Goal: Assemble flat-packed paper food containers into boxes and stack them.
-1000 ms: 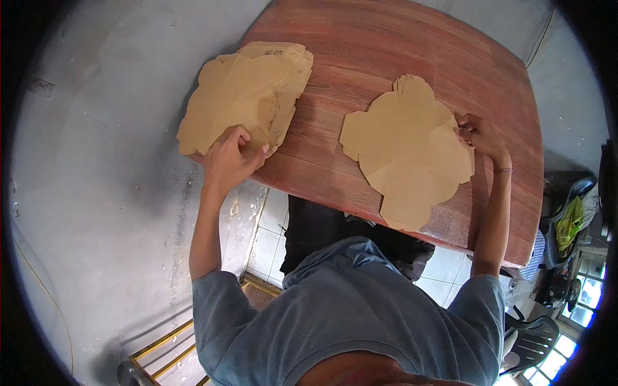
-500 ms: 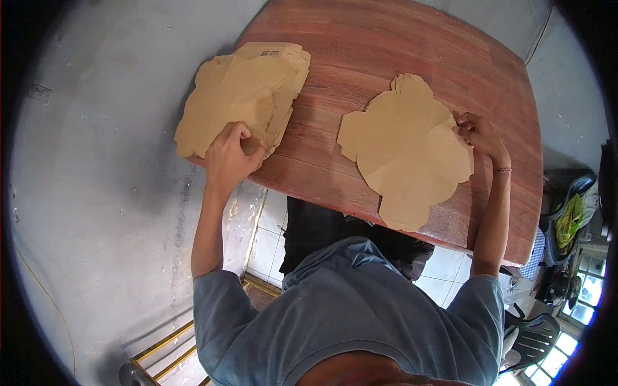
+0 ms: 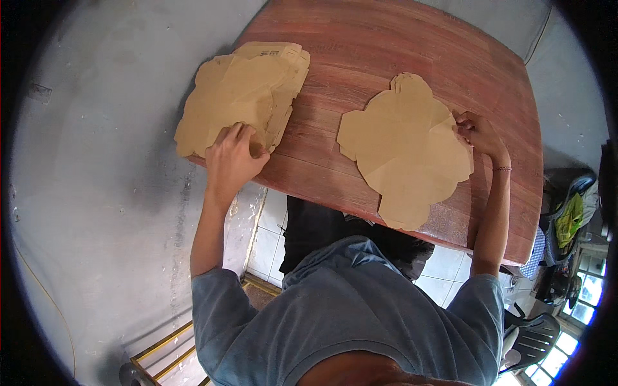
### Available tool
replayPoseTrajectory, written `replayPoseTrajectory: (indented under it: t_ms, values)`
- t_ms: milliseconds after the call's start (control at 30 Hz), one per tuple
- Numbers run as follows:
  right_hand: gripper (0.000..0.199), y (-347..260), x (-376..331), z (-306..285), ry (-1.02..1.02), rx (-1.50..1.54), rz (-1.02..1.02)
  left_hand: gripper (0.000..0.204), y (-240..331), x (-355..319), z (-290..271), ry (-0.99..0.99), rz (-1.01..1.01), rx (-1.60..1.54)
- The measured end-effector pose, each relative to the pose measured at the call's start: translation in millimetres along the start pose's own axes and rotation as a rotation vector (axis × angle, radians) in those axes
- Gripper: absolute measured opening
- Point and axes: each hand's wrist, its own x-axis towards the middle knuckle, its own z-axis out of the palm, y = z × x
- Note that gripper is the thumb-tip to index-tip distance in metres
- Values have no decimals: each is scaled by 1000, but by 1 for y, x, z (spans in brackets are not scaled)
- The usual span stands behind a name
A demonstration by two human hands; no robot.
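A stack of flat brown cardboard cut-outs (image 3: 241,96) lies at the left end of a reddish wooden table (image 3: 399,45). My left hand (image 3: 232,157) rests on the near edge of that stack, fingers spread over the top sheet. A single scalloped brown cardboard sheet (image 3: 405,148) lies flat on the table in front of me, its near tip reaching over the table's edge. My right hand (image 3: 476,132) pinches the right edge of this sheet.
A grey wall (image 3: 96,193) runs along the table's left side. White floor tiles (image 3: 270,231) show under the table. A dark chair with green cloth (image 3: 570,219) stands at the right. A yellow metal frame (image 3: 167,350) sits at lower left.
The stack has shifted slightly under my left hand. My right hand stays at the single sheet's right edge, which has barely moved.
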Motion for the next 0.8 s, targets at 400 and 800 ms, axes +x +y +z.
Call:
replayPoseTrajectory:
  t_ms: [400,800]
  values:
    - [37,15,8,1,26,-77,-3,62,-25,-15,-23,-216,49,-239]
    - [40,5,2,2,4,23,-6,44,-53,-17,-19,-234,206,-137]
